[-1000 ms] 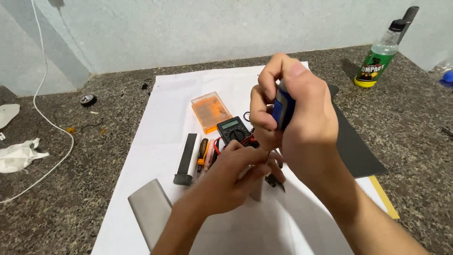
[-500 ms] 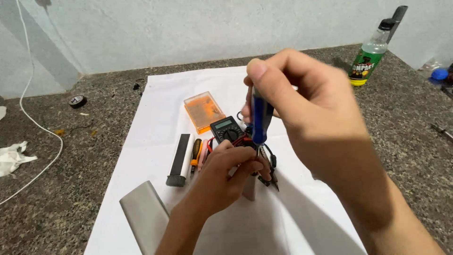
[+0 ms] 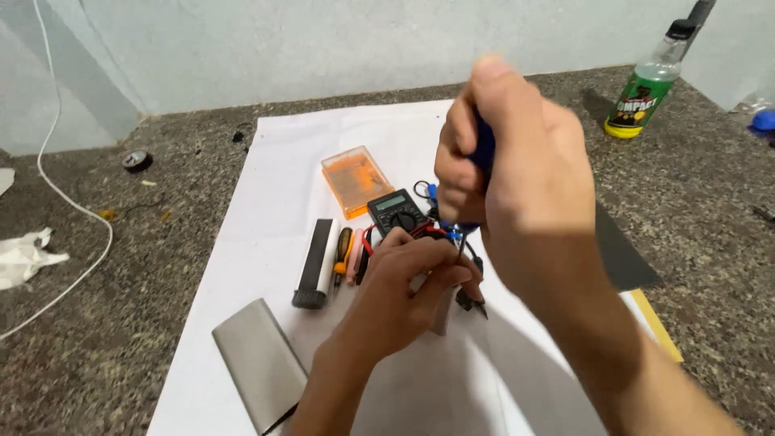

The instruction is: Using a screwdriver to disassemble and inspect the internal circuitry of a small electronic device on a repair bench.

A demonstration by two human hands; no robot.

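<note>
Your right hand [image 3: 517, 161] grips one blue-handled screwdriver [image 3: 482, 153] upright, tip down at your left hand [image 3: 408, 287], whose fingers pinch a small part I can't make out. One clear orange plastic box [image 3: 356, 179] sits mid-sheet; one green-labelled clear bottle [image 3: 646, 93] stands far right.
</note>
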